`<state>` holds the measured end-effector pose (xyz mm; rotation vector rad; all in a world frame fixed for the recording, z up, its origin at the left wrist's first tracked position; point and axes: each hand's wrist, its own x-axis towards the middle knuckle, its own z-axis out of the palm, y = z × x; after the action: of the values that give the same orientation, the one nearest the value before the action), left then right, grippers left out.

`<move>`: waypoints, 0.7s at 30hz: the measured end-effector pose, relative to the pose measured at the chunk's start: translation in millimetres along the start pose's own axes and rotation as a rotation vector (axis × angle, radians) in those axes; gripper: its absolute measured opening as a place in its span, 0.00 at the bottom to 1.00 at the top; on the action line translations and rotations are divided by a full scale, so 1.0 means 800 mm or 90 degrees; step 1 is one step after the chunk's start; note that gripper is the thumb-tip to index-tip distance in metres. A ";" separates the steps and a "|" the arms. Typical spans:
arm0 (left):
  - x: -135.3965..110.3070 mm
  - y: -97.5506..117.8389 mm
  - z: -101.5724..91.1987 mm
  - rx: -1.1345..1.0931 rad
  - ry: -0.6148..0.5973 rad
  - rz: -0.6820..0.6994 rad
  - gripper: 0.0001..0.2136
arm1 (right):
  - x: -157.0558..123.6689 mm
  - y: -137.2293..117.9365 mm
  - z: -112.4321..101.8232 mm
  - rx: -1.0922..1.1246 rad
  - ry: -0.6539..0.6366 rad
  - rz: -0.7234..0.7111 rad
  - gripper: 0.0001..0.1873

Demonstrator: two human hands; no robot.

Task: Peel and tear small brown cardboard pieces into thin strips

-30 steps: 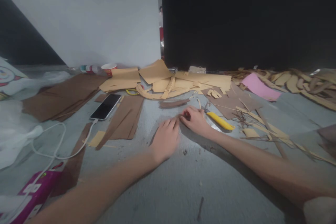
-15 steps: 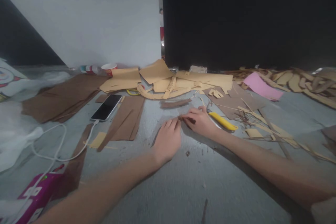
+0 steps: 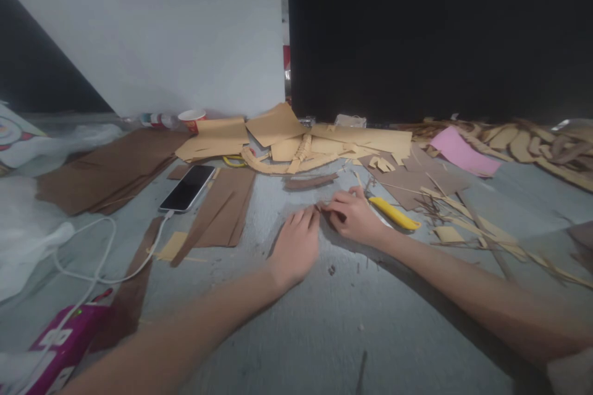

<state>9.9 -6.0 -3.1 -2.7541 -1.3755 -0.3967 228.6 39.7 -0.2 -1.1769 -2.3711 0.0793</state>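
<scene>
My left hand (image 3: 296,244) rests low over the grey surface, its fingers curled together with their tips hidden under them. Against those fingertips, my right hand (image 3: 354,216) pinches a tiny brown scrap (image 3: 320,205), perhaps cardboard; most of it is covered by the fingers. Just beyond both hands lies a curved brown cardboard strip (image 3: 310,182). A yellow utility knife (image 3: 395,214) sits right beside my right wrist, touching neither hand as far as I can see.
Brown cardboard sheets (image 3: 225,210) and a charging phone (image 3: 188,189) lie left, with a purple power strip (image 3: 69,342) nearer. Tan cut pieces (image 3: 278,126) are heaped at the back. Thin offcuts (image 3: 482,228) and a pink sheet (image 3: 464,151) are on the right.
My right fingers have shifted slightly around the small scrap, with less of it showing below them. My left hand stays almost where it was.
</scene>
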 end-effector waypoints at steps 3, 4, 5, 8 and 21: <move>0.000 0.000 0.000 0.002 -0.002 -0.003 0.27 | 0.000 0.001 0.000 -0.007 -0.008 -0.008 0.14; 0.000 0.000 0.000 0.002 0.000 -0.003 0.27 | 0.000 0.001 0.000 -0.010 -0.010 -0.009 0.14; 0.000 0.000 0.000 0.001 0.002 -0.001 0.27 | 0.000 0.001 0.000 -0.012 -0.010 -0.008 0.14; 0.000 0.001 0.000 -0.002 0.008 0.002 0.27 | 0.000 0.001 -0.001 -0.009 -0.002 0.000 0.15; 0.009 -0.003 -0.023 0.029 -0.044 0.052 0.25 | 0.005 0.018 -0.006 0.051 -0.018 -0.049 0.17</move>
<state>7.8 -1.8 16.3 -2.7997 -1.2628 -0.2660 239.2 51.2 1.8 -1.0530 -2.4109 0.1644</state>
